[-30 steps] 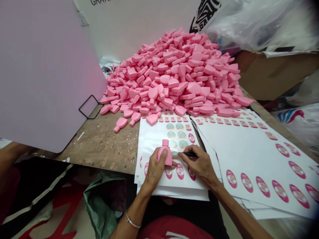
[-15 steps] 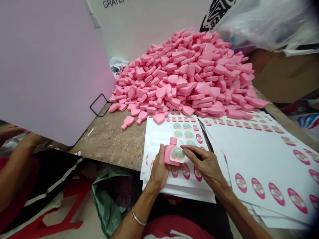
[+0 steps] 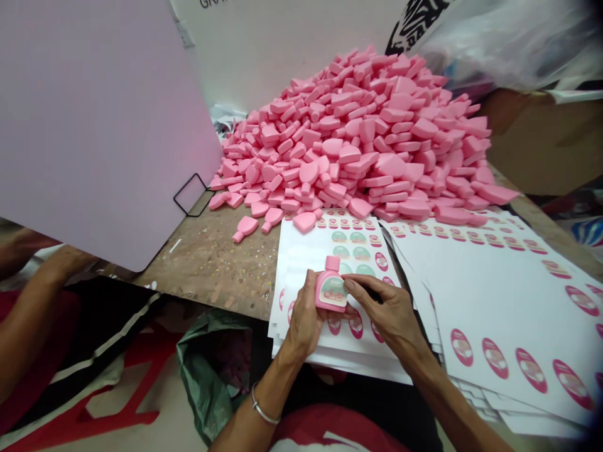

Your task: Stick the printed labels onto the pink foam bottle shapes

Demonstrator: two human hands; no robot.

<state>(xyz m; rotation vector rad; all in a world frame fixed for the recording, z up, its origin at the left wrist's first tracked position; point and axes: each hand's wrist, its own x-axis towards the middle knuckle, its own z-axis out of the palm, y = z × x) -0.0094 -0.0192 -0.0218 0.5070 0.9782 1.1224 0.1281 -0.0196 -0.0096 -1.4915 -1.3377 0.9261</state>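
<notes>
A small pink bottle (image 3: 332,263) stands upright in my left hand (image 3: 304,320), whose fingers wrap around its left side and underneath. On the bottle's front lies a green and cream sticker (image 3: 332,291) with a pink print. My right hand (image 3: 386,307) is closed at the sticker's right edge, thumb and index finger together against it. Whether that edge is pressed flat, I cannot tell. Beneath both hands is a stack of printed sticker sheets (image 3: 306,248), with green labels and pink ovals on the top one.
A large heap of pink bottles (image 3: 358,132) covers the back of the table (image 3: 221,270). More sticker sheets (image 3: 490,282) lie at right. A pale panel (image 3: 103,125) stands at left, with another person's arm (image 3: 42,295) below it. A green bag (image 3: 202,370) hangs open below the table edge.
The sticker stuck out past the bottle's right side before; now it sits within the bottle's front face. My right fingers have stayed at its edge. The view has shifted slightly.
</notes>
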